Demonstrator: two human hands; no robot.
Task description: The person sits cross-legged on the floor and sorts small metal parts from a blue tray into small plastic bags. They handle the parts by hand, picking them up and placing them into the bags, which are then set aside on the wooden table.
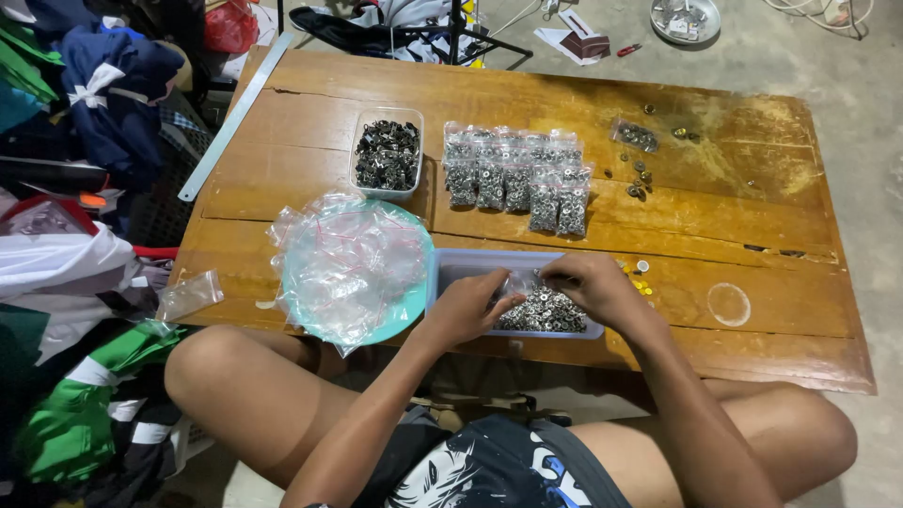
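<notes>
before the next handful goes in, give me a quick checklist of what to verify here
1. Small bag held between both hands over the tray: ok.
2. Bag mouth open: cannot tell, fingers cover it.
3. Metal rings left in the tray: ok, a pile sits by the right hand.
4. Spare bags within reach: ok, heaped on the teal plate beside the left hand.
5. Room for the filled bags: ok, bare table around them.

Filled bags (515, 176) block ahead; bare table (752, 245) lies open to the right.
</notes>
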